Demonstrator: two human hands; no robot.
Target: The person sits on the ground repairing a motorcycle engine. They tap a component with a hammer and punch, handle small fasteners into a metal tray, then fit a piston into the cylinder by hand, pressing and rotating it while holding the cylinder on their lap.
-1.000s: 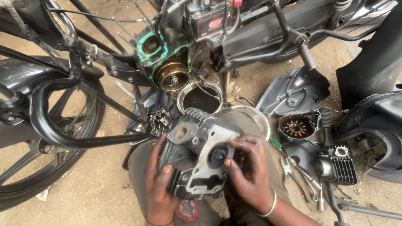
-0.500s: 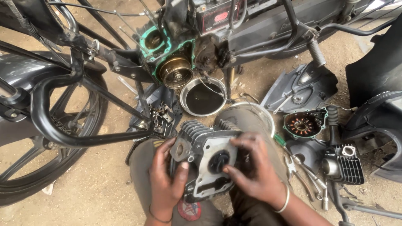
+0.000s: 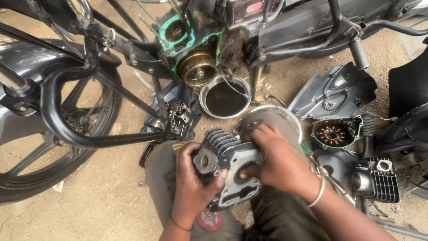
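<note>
Head view: sandy dirt ground (image 3: 89, 214) under motorcycle (image 3: 285, 22).

Even, soft daylight falls from above, bright but without hard shadows. Only dim shade pools under the left hand (image 3: 191, 187) and right hand (image 3: 278, 163). Focus is sharp there; lines bow toward the frame edges beyond them.

The cylinder block (image 3: 227, 167) rests on the lap; an oil pan (image 3: 225, 99) lies beyond, seemingly under the engine (image 3: 196, 67).
</note>
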